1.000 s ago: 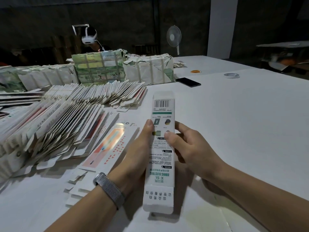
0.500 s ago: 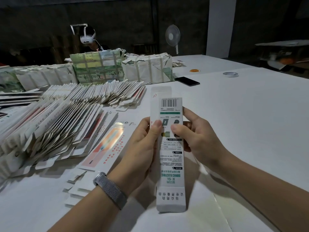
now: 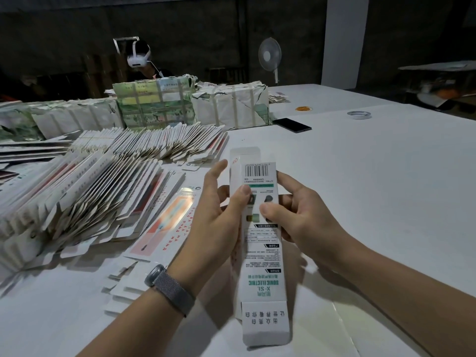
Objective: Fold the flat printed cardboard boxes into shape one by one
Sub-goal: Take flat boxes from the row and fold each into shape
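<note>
The printed box point(image 3: 260, 243) is held above the white table point(image 3: 373, 176), in front of the person, long axis running away from the body, barcode end far and loose end flap near. It sits between both hands, equally near each. The left hand point(image 3: 219, 222) pinches its left edge, thumb on the printed face, index finger raised free. The right hand point(image 3: 304, 217) grips the right edge, thumb on the face, fingers curled behind. Squaring it up likely calls for pressing the two long edges together. Flat boxes point(image 3: 90, 197) lie fanned just left; a phone point(image 3: 292, 124) and tape roll point(image 3: 359, 115) lie well apart. Nothing obstructs.
</note>
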`<action>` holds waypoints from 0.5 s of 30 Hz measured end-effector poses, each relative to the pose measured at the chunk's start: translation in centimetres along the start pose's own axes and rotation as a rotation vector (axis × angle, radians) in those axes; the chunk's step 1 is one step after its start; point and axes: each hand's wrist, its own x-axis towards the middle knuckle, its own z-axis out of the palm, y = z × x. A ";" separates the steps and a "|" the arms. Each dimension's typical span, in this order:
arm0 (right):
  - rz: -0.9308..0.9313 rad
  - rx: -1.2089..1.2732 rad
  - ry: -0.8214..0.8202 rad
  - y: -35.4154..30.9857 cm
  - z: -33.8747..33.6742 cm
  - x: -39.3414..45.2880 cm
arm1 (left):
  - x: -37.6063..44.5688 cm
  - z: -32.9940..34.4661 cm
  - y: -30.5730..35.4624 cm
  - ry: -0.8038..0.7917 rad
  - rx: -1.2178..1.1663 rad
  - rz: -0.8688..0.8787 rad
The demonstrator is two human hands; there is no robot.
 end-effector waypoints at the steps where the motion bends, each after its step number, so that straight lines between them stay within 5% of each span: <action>1: 0.001 0.005 0.002 0.0 0.0 0.0 | 0.0 -0.1 0.0 -0.010 0.009 -0.002; 15: 0.014 -0.036 0.005 0.4 -0.2 0.2 | -0.5 -0.2 0.7 -0.126 -0.020 0.003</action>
